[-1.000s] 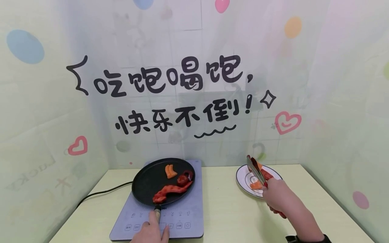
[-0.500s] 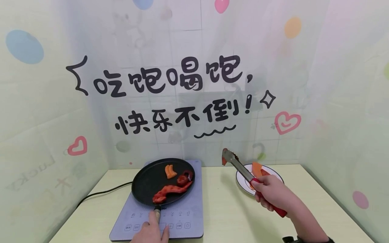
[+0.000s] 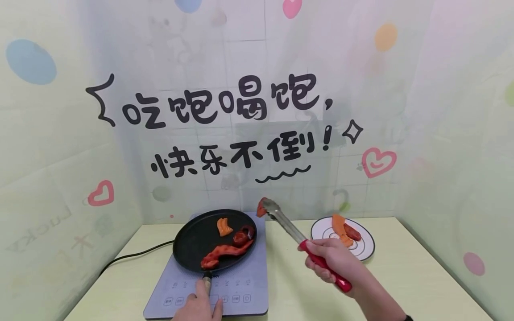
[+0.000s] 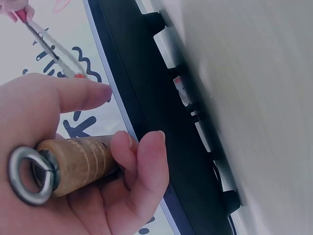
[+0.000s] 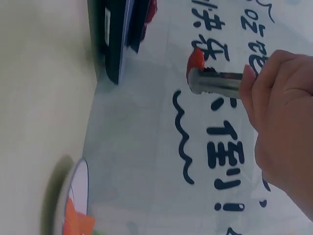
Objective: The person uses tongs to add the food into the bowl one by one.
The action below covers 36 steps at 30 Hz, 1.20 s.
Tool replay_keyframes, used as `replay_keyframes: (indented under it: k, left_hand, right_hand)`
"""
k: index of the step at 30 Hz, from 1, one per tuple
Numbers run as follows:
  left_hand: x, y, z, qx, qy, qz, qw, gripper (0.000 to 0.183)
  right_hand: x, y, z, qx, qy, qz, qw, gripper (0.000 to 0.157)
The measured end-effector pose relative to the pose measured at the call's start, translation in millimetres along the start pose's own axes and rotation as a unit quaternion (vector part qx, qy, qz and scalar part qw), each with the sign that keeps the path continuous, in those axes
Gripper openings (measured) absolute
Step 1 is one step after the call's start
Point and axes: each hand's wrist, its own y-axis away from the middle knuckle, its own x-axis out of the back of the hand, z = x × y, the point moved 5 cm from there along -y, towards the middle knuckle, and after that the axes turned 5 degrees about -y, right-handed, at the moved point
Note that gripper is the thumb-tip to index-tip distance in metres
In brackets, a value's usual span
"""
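Note:
My left hand (image 3: pixel 197 305) grips the wooden handle (image 4: pixel 80 161) of a black frying pan (image 3: pixel 190 240), its fingers curled round the wood. In the pan lie a folded orange piece (image 3: pixel 224 226), a long red strip of food (image 3: pixel 225 253) and a dark red piece (image 3: pixel 242 236). With my right hand (image 3: pixel 335 263) I hold red-handled metal tongs (image 3: pixel 290 227), raised just right of the pan's rim. Their tips pinch a small red piece of food (image 3: pixel 262 207), also visible as a red piece (image 5: pixel 196 59) in the right wrist view; its exact kind is unclear.
The pan sits on a grey induction cooker (image 3: pixel 253 285) with touch buttons. A white plate (image 3: pixel 366 252) at the right holds orange pieces (image 3: pixel 339 224) and a red piece (image 3: pixel 352 232). A black cord (image 3: pixel 136 253) runs left. A printed curtain (image 3: pixel 241 196) stands behind the table.
The tongs have come up from the plate and swung left toward the pan, carrying the red piece. My left hand and the pan have stayed in place.

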Motion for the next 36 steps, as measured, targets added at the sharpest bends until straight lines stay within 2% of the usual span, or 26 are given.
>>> replay_keyframes:
  k: [2,5,10,13,15,19,22,26,32,36]
  left_hand:
    - [0.3,0.5,-0.4,0.0,0.002,0.001,1.0,0.053]
    - [0.6,0.9,-0.4,0.001,0.005,-0.001,1.0,0.054]
    - [0.9,0.3,-0.4,0.002,-0.001,-0.005,1.0,0.054]
    - [0.4,0.0,0.0,0.003,-0.005,-0.009,0.9999,0.055]
    - [0.7,0.2,0.3,0.003,-0.005,-0.009,0.9999,0.055]
    - [1.6,0.8,0.9,0.004,-0.006,-0.006,1.0,0.055]
    - [2.2,1.1,1.0,0.003,-0.006,-0.003,1.0,0.055]
    - [3.1,1.4,1.0,0.003,-0.005,-0.003,1.0,0.054]
    - [2.7,1.1,0.4,0.005,-0.008,-0.012,0.9999,0.054]
    - [1.1,0.6,-0.8,0.006,-0.01,-0.009,0.9999,0.055]
  right_hand:
    - [-12.5,-4,7,-0.007,-0.068,-0.03,0.997,0.036]
    - [-32.0,-8,19,-0.022,-0.147,-0.072,0.986,0.03]
    - [-63.1,-11,40,-0.09,-0.252,-0.129,0.955,0.027]
    - [-76.8,-11,51,-0.127,-0.288,-0.14,0.939,0.027]
    - [-82.6,-12,57,-0.133,-0.285,-0.137,0.939,0.028]
    - [-88.3,-13,63,-0.124,-0.246,-0.134,0.952,0.028]
    - [-90.5,-14,64,-0.12,-0.222,-0.147,0.956,0.033]
    - [-92.9,-14,63,-0.126,-0.214,-0.176,0.952,0.041]
    - [-96.9,-11,63,-0.129,-0.213,-0.209,0.946,0.044]
    - [-97.3,-9,59,-0.113,-0.188,-0.216,0.951,0.047]
